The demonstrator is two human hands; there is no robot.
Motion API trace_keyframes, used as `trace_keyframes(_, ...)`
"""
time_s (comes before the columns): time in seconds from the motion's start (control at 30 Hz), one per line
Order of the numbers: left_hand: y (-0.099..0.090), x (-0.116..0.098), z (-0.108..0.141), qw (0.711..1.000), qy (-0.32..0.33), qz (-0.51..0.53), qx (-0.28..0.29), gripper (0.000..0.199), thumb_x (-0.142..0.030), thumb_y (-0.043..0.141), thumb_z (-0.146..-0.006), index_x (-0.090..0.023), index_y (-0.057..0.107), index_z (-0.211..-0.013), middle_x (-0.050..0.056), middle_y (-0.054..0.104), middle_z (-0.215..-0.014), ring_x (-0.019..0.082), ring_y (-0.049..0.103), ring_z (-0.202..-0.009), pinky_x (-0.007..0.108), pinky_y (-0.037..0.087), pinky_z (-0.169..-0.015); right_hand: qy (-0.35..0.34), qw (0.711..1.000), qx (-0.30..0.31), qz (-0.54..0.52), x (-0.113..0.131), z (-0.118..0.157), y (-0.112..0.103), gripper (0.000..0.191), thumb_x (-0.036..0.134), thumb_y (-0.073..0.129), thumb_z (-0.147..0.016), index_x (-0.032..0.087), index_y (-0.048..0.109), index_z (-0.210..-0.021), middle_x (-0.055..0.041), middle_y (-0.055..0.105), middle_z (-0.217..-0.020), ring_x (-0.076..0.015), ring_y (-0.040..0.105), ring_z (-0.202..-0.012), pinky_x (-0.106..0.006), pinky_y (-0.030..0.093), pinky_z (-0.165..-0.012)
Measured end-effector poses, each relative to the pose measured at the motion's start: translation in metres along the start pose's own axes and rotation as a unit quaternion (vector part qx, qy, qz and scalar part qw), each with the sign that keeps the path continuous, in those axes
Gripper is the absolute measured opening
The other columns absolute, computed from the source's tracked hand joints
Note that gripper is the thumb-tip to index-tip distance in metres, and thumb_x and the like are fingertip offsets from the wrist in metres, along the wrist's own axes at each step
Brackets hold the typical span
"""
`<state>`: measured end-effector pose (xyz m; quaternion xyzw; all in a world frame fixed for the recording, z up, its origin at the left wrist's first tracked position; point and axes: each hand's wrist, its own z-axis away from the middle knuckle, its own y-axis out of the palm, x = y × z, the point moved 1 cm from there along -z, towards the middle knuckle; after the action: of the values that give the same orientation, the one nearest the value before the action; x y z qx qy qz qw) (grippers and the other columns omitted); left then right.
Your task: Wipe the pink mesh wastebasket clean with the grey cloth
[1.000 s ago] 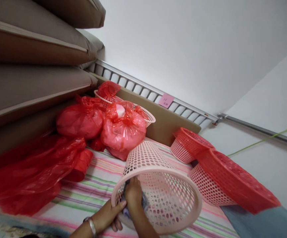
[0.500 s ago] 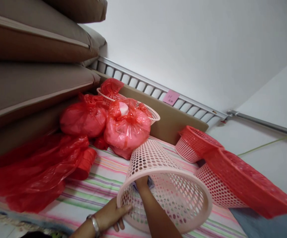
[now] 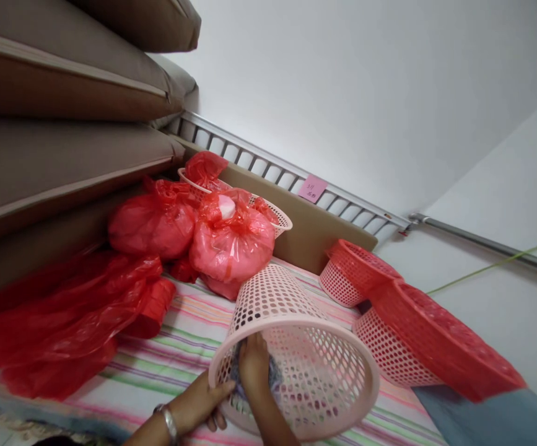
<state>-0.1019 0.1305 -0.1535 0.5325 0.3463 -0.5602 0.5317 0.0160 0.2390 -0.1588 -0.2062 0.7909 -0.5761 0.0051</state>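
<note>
A pink perforated basket lies tipped on its side on the striped cloth, its mouth facing me. My left hand, with a silver bangle at the wrist, grips the rim at the lower left, thumb over the edge. Inside the basket, my right hand is closed on a grey-purple cloth pressed against the inner wall.
Filled red plastic bags sit beyond the basket, near another pink basket. Loose red bags lie at left beside stacked cushions. Two red-lined baskets stand at right.
My right hand and the cloth have come nearer the basket's mouth and to the left, so more of both shows. The whole view has shifted slightly.
</note>
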Motion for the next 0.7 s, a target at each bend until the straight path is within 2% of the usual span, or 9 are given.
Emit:
trace_keyframes(0.1,-0.002,-0.004,0.003,1.000,0.005,-0.013,0.000,0.072,-0.063,0.048,-0.078,-0.015,0.040,-0.130,0.008,0.072,-0.069,0.018,0.066,-0.050,0.025,0.051,-0.044,-0.005,0.999,-0.024,-0.034,0.003,0.035,0.005,0.045,0.011,0.031,-0.080,0.013,0.056,-0.118,-0.0149,0.060,-0.114,-0.0257,0.056,-0.103,-0.038,0.042,-0.089)
trace_keyframes(0.17,-0.005,-0.010,0.006,0.998,0.051,-0.030,-0.005,0.068,-0.059,0.050,-0.079,-0.018,0.041,-0.133,0.013,0.073,-0.093,0.024,0.070,-0.073,0.037,0.057,-0.065,-0.017,0.997,-0.040,-0.056,0.005,0.058,0.009,0.047,0.012,0.032,-0.079,0.013,0.053,-0.122,-0.0152,0.058,-0.118,-0.0255,0.054,-0.110,-0.038,0.042,-0.092)
trace_keyframes(0.2,-0.006,-0.013,0.007,0.995,0.087,-0.037,-0.008,0.065,-0.056,0.051,-0.080,-0.019,0.043,-0.133,0.015,0.069,-0.110,0.027,0.068,-0.093,0.042,0.053,-0.082,-0.027,0.997,-0.046,-0.064,0.007,0.067,0.011,0.049,0.013,0.034,-0.079,0.012,0.051,-0.124,-0.0154,0.056,-0.122,-0.0255,0.052,-0.113,-0.039,0.041,-0.094)
trace_keyframes(0.27,-0.007,-0.017,0.008,0.988,0.149,-0.043,-0.008,0.062,-0.052,0.052,-0.082,-0.017,0.045,-0.133,0.014,0.052,-0.136,0.028,0.046,-0.125,0.043,0.031,-0.108,-0.045,0.995,-0.050,-0.070,0.009,0.081,0.013,0.050,0.014,0.036,-0.079,0.012,0.047,-0.129,-0.0157,0.052,-0.127,-0.0257,0.048,-0.117,-0.039,0.040,-0.096)
trace_keyframes(0.37,-0.009,-0.016,0.004,0.986,0.162,-0.030,-0.003,0.066,-0.051,0.052,-0.082,-0.015,0.040,-0.137,0.013,0.039,-0.146,0.027,0.030,-0.136,0.043,0.015,-0.115,-0.048,0.997,-0.040,-0.054,0.010,0.081,0.015,0.048,0.013,0.036,-0.079,0.012,0.050,-0.126,-0.0159,0.055,-0.124,-0.0266,0.050,-0.115,-0.041,0.040,-0.096)
trace_keyframes(0.43,-0.009,-0.015,0.002,0.986,0.163,-0.017,-0.006,0.068,-0.053,0.052,-0.081,-0.016,0.040,-0.137,0.013,0.040,-0.145,0.028,0.033,-0.134,0.044,0.017,-0.114,-0.038,0.998,-0.028,-0.037,0.011,0.071,0.016,0.046,0.010,0.035,-0.078,0.012,0.056,-0.119,-0.0163,0.058,-0.119,-0.0273,0.053,-0.111,-0.042,0.041,-0.094)
trace_keyframes(0.5,-0.008,-0.013,0.000,0.989,0.147,-0.008,-0.011,0.070,-0.056,0.052,-0.079,-0.018,0.041,-0.137,0.014,0.050,-0.138,0.030,0.048,-0.124,0.045,0.032,-0.108,-0.028,0.999,-0.023,-0.023,0.012,0.057,0.014,0.046,0.008,0.033,-0.077,0.011,0.058,-0.116,-0.0169,0.060,-0.116,-0.0272,0.055,-0.108,-0.040,0.041,-0.093)
trace_keyframes(0.6,-0.006,-0.009,0.001,0.998,0.053,-0.012,-0.010,0.074,-0.062,0.049,-0.078,-0.021,0.035,-0.138,0.016,0.071,-0.107,0.026,0.072,-0.075,0.038,0.058,-0.065,-0.021,0.999,-0.023,-0.011,0.016,0.035,0.010,0.046,0.007,0.030,-0.078,0.010,0.060,-0.113,-0.0169,0.063,-0.109,-0.0262,0.057,-0.103,-0.038,0.041,-0.089)
trace_keyframes(0.7,-0.003,-0.005,0.001,1.000,-0.005,-0.003,-0.013,0.076,-0.064,0.047,-0.078,-0.018,0.032,-0.137,0.011,0.075,-0.076,0.017,0.068,-0.049,0.020,0.049,-0.040,-0.005,1.000,-0.010,0.003,0.020,0.014,0.003,0.043,0.007,0.028,-0.080,0.011,0.062,-0.107,-0.0162,0.065,-0.102,-0.0254,0.059,-0.096,-0.036,0.041,-0.085)
